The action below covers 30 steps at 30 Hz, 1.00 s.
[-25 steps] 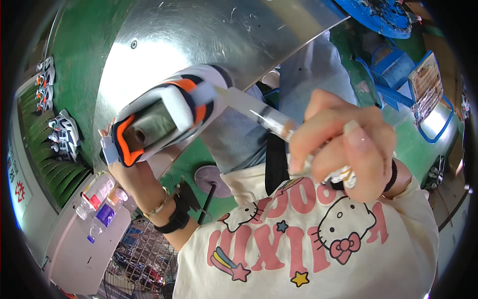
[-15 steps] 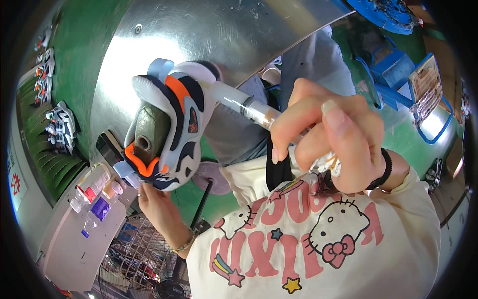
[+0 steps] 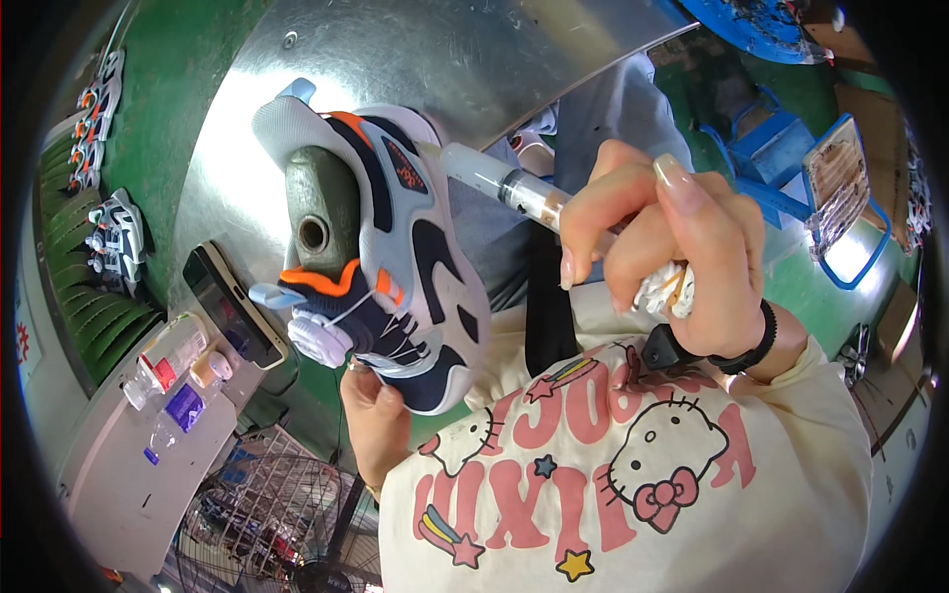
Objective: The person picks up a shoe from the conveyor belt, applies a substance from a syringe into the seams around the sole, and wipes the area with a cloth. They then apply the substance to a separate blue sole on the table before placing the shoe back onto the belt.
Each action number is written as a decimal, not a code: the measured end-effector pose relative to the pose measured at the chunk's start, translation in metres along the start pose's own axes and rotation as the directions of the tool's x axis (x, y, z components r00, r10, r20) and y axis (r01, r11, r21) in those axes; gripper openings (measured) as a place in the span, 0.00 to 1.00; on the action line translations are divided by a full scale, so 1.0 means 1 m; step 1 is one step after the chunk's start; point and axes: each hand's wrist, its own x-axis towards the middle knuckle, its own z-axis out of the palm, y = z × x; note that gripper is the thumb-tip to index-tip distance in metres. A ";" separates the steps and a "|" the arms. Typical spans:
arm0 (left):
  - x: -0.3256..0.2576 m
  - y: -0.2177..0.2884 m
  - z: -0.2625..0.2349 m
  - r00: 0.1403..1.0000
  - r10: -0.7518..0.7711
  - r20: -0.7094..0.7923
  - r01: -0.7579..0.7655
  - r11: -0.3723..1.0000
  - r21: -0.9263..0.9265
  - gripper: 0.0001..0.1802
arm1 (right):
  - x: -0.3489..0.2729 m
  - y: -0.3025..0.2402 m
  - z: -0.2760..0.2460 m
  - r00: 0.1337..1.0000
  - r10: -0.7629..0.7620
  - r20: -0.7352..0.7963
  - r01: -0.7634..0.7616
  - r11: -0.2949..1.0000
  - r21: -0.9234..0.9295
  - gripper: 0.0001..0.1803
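A sneaker (image 3: 435, 257) in white, grey, navy and orange, with a dark green shoe last (image 3: 323, 212) inside it, is tilted in front of me. My left hand (image 3: 376, 415) grips it at the toe, fingers partly hidden beneath. A white round dial (image 3: 318, 341) with thin laces shows on its tongue. My right hand (image 3: 672, 237) is closed around a clear syringe (image 3: 529, 193) and also holds a crumpled white wad (image 3: 664, 292) against the palm. The syringe's tip points at the shoe's upper side near the heel; whether it touches I cannot tell.
A shiny metal table (image 3: 395, 59) lies beyond the shoe. Left are a phone (image 3: 232, 301), plastic bottles (image 3: 176, 351) and a rack of shoes (image 3: 117, 237). A wire-guarded fan (image 3: 267, 504) stands at lower left, a blue chair (image 3: 781, 158) on the right.
The shoe has shifted right and toward me and turned, so its dial and laces now show. My left hand moved right with it; the syringe moved slightly right.
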 end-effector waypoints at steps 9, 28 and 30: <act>0.021 0.001 0.044 0.968 -0.075 0.240 0.122 0.974 -0.189 0.47 | 0.006 -0.010 -0.009 0.998 0.055 0.041 -0.057 0.997 0.049 0.22; 0.030 -0.022 0.057 0.847 -0.160 0.508 0.342 0.894 -0.289 0.43 | -0.009 -0.048 -0.011 0.997 0.077 0.022 -0.077 0.997 0.024 0.13; 0.031 -0.019 0.065 0.834 -0.178 0.522 0.357 0.896 -0.264 0.43 | -0.015 -0.058 -0.027 0.995 0.098 0.034 -0.098 0.995 0.004 0.14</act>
